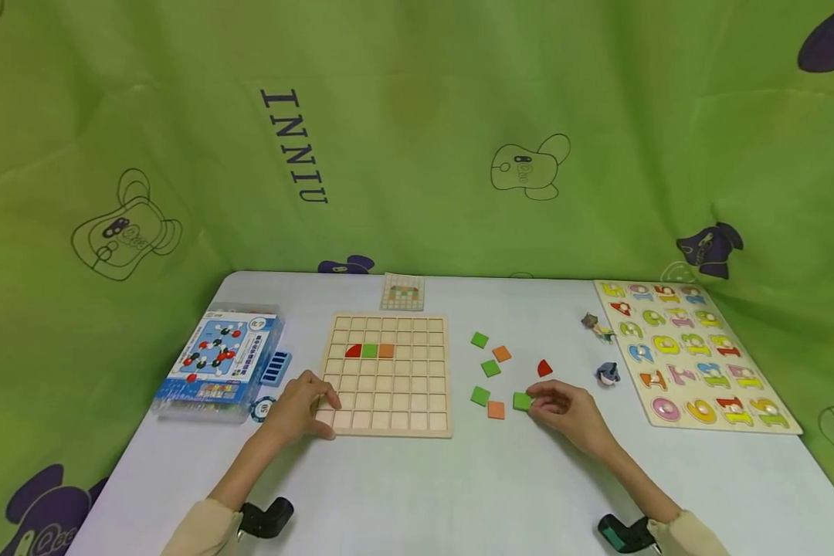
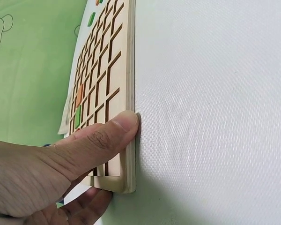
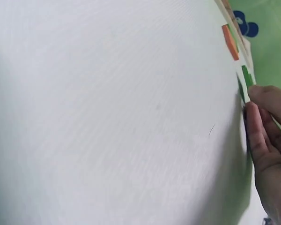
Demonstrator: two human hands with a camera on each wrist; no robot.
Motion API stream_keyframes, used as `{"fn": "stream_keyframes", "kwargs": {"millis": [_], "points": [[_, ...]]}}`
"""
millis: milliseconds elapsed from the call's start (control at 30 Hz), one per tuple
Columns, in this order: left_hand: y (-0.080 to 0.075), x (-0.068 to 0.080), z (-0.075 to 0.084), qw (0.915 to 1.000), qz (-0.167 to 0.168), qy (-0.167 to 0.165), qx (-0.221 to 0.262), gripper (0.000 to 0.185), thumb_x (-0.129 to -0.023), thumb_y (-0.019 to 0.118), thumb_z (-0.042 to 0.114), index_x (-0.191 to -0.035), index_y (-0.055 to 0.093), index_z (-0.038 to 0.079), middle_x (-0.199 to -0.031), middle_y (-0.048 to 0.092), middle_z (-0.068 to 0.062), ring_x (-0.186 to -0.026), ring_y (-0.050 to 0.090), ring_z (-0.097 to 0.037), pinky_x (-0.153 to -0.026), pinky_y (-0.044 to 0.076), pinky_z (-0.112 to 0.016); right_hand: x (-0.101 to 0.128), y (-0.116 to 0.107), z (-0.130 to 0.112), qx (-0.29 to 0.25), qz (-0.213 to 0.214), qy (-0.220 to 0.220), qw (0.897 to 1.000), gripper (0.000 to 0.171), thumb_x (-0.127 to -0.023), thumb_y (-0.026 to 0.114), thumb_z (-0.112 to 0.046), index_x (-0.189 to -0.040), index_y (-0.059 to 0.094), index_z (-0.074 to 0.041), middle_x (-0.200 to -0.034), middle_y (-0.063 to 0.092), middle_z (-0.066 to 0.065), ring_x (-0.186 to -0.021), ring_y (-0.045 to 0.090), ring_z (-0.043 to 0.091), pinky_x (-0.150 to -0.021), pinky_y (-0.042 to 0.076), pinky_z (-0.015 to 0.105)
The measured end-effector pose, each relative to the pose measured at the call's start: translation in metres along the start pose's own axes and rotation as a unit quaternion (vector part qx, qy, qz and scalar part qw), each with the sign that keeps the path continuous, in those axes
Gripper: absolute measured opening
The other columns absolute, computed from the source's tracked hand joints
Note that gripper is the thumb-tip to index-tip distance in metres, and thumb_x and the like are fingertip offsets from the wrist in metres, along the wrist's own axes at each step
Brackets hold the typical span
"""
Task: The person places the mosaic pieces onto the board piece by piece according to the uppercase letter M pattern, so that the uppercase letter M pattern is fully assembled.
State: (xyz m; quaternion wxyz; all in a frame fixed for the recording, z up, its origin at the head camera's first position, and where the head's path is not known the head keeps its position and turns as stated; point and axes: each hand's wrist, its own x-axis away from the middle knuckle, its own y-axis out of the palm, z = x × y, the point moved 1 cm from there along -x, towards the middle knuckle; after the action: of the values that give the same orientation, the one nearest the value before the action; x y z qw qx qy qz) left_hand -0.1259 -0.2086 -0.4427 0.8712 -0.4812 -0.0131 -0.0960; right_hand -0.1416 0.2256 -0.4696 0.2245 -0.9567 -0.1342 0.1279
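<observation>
Green square tile lies flat on the white table, right of the wooden grid board, and the person's right hand pinches it at its right edge with curled fingertips; the right wrist view shows the tile edge-on against those fingertips. An orange square tile sits just beside it to the left, with another green tile near that. Further back lie two more green tiles and, an orange tile and a red quarter-round piece.

On the board, a red piece, a green tile and an orange tile fill three neighbouring cells in one row. The left hand grips the board's near left corner, thumb pressed along the front edge, fingers tucked beneath.

A pattern card lies behind the board. A blue boxed molecule kit sits at the left, a number puzzle board at the right, with two small figures beside it.
</observation>
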Motion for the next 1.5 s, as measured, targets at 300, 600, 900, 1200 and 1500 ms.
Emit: {"fn": "stream_keyframes", "kwargs": {"millis": [300,600,900,1200,1500], "points": [[-0.001,0.0,0.0,0.9999,0.004,0.009,-0.009,0.037,-0.054,0.091,0.01,-0.08,0.066,0.018,-0.094,0.05,-0.005,-0.089,0.043,-0.025,-0.074,0.037,-0.036,-0.014,0.007,0.012,-0.037,0.014,-0.012,0.999,0.029,-0.081,0.07,0.008,-0.109,0.063,0.007,-0.103,0.066,0.023,-0.085,0.064,0.008,-0.073,0.051,0.017],[0.0,0.0,0.001,1.0,0.002,0.002,-0.002,0.037,-0.054,0.091,0.009,-0.08,0.066,0.018,-0.096,0.05,-0.005,-0.091,0.043,-0.026,-0.075,0.038,-0.038,-0.031,0.02,0.009,-0.061,0.017,-0.014,0.998,0.029,-0.082,0.069,0.008,-0.11,0.064,0.008,-0.104,0.066,0.025,-0.087,0.066,0.014,-0.074,0.052,0.018],[0.0,0.0,-0.001,0.9999,0.007,0.011,-0.004,0.038,-0.053,0.091,0.01,-0.079,0.066,0.018,-0.094,0.049,-0.004,-0.089,0.043,-0.025,-0.073,0.037,-0.036,-0.051,0.03,0.002,-0.099,0.011,-0.015,0.995,0.031,-0.082,0.069,0.009,-0.112,0.061,0.012,-0.11,0.062,0.03,-0.094,0.067,0.027,-0.078,0.052,0.021],[-0.001,0.001,0.0,0.9999,0.008,0.009,-0.005,0.037,-0.053,0.091,0.009,-0.08,0.067,0.018,-0.094,0.05,-0.004,-0.089,0.044,-0.025,-0.073,0.037,-0.036,-0.081,0.048,-0.006,-0.119,0.003,0.015,0.993,0.033,-0.082,0.07,0.007,-0.113,0.061,0.009,-0.112,0.063,0.027,-0.092,0.067,0.018,-0.078,0.052,0.02],[0.0,0.0,0.0,1.0,0.005,0.006,-0.001,0.037,-0.054,0.091,0.009,-0.08,0.066,0.018,-0.095,0.049,-0.004,-0.09,0.043,-0.025,-0.073,0.036,-0.035,-0.105,0.069,-0.013,-0.158,-0.013,0.022,0.987,0.034,-0.082,0.069,0.008,-0.115,0.061,0.01,-0.115,0.062,0.028,-0.097,0.065,0.032,-0.08,0.052,0.022]]}}
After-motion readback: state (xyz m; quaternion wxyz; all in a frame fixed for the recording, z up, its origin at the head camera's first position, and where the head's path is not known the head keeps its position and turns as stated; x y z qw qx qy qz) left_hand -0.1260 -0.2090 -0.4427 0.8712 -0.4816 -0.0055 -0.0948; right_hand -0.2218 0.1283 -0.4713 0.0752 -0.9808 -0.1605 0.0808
